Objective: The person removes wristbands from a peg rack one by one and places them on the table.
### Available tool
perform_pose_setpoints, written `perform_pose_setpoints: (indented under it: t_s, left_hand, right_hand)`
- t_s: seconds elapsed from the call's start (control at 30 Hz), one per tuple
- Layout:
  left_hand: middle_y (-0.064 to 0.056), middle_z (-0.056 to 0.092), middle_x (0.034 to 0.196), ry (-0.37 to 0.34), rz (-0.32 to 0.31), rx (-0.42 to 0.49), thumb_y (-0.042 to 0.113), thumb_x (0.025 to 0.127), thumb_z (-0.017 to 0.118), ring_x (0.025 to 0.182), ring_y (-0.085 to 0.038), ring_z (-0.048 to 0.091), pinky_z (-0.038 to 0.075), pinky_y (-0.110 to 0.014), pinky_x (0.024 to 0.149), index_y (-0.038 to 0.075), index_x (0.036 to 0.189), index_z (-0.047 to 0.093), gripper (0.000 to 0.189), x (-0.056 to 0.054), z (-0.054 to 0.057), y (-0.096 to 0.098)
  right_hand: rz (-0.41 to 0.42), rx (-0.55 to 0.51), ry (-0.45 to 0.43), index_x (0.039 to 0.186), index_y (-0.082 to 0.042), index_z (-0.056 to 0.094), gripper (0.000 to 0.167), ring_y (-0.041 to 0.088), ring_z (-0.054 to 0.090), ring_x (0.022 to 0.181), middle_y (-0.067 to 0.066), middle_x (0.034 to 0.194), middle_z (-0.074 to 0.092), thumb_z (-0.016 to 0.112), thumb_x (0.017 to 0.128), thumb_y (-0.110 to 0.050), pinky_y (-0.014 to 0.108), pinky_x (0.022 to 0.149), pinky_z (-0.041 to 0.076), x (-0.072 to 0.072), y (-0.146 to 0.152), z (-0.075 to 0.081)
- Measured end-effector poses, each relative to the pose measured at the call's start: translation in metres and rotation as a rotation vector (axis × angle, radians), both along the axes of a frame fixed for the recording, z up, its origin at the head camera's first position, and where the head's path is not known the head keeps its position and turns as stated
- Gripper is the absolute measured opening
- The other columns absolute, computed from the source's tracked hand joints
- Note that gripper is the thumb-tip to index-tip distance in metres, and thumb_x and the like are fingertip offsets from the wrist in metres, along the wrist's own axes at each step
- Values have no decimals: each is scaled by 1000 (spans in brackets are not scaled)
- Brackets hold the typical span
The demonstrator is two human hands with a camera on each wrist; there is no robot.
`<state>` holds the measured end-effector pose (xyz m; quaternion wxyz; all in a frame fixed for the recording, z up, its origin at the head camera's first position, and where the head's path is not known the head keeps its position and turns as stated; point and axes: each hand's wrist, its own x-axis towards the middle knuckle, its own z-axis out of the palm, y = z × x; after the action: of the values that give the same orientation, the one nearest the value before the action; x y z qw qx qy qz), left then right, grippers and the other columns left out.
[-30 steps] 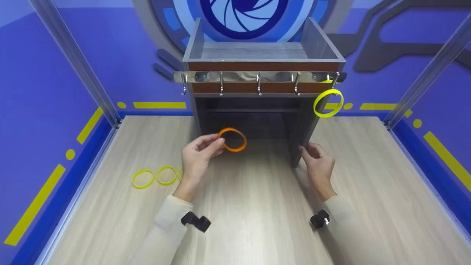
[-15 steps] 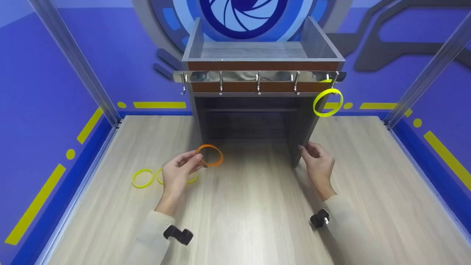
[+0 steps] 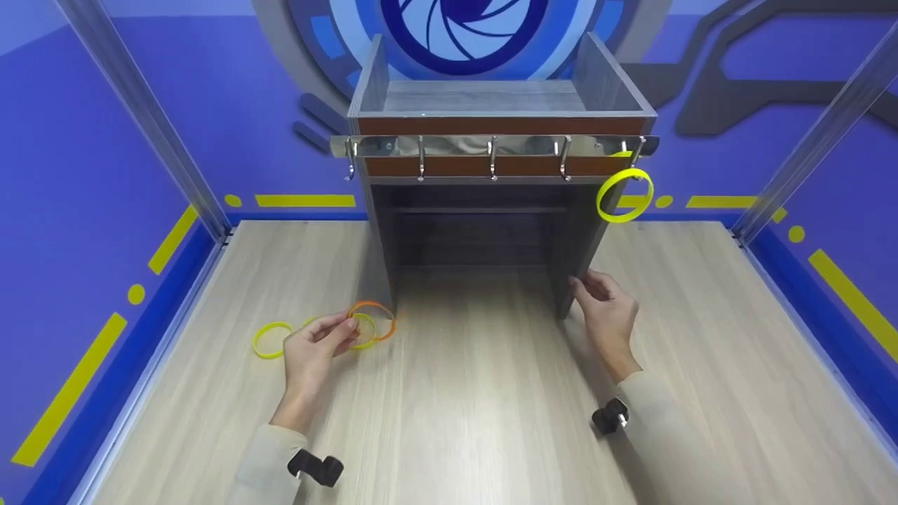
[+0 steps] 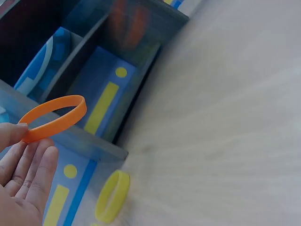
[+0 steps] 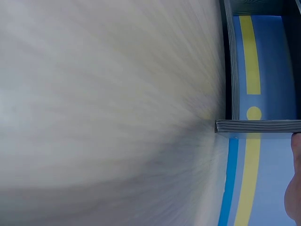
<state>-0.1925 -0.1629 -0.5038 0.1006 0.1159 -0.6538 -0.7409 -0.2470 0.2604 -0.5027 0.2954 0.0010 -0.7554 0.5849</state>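
Observation:
My left hand (image 3: 312, 354) pinches an orange wristband (image 4: 56, 126) by its edge between thumb and fingers, low over the table's left side. In the head view the orange band overlaps a yellow wristband (image 3: 365, 346) lying beneath it. Another yellow wristband (image 3: 255, 341) lies further left; one between them is mostly hidden by the hand. My right hand (image 3: 610, 312) grips the front edge of the right side panel (image 3: 577, 266) of a grey wooden shelf, low down; only part of that hand shows in the right wrist view. A bright yellow wristband (image 3: 619, 219) hangs on the rightmost hook.
Across the shelf front runs a metal hook rail (image 3: 459, 146) with several hooks. An open compartment (image 3: 484, 97) tops the shelf. Its left side panel (image 3: 382, 245) stands just behind the orange band. Blue walls (image 3: 140, 175) enclose the table (image 3: 477, 414) at the back and sides.
My left hand has moved left and toward me with the orange wristband, from in front of the shelf opening to over the yellow bands. The right hand stays on the panel.

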Motion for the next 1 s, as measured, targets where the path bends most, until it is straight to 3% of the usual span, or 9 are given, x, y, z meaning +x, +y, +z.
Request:
perform_pose_setpoints:
  t_s: [0.27, 0.6, 0.9, 1.0]
  left_hand:
    - [-12, 79, 95, -48, 8, -10, 1, 95, 80, 82, -16, 77, 66, -35, 83, -14, 118, 71, 29, 11, -12, -14]
    - [-20, 78, 98, -112, -10, 16, 2, 96, 79, 81, -17, 77, 66, -37, 83, -12, 120, 72, 29, 25, -22, -22]
    - [-17, 79, 93, -152, -3, 19, 0, 95, 79, 75, -18, 77, 67, -35, 78, -13, 113, 74, 23, 28, -32, -27]
    - [-18, 79, 94, -163, -12, -6, 0, 96, 78, 74, -17, 77, 67, -34, 78, -13, 113, 74, 23, 29, -33, -28]
  right_hand:
    - [3, 3, -14, 113, 7, 76, 20, 0, 72, 88, 21, 108, 78, 79, 94, 1, 14, 81, 60, -16, 12, -24]
    - [-14, 42, -24, 112, 1, 78, 19, 4, 74, 91, 13, 106, 79, 81, 95, -6, 18, 82, 62, -16, 15, -26]
    - [-48, 37, -45, 112, 3, 78, 19, -2, 71, 87, 19, 107, 78, 81, 95, -4, 11, 79, 59, -17, 13, -25]
    - [-56, 41, -46, 112, 7, 77, 19, -5, 69, 86, 22, 107, 78, 79, 95, 0, 9, 78, 57, -12, 9, -18]
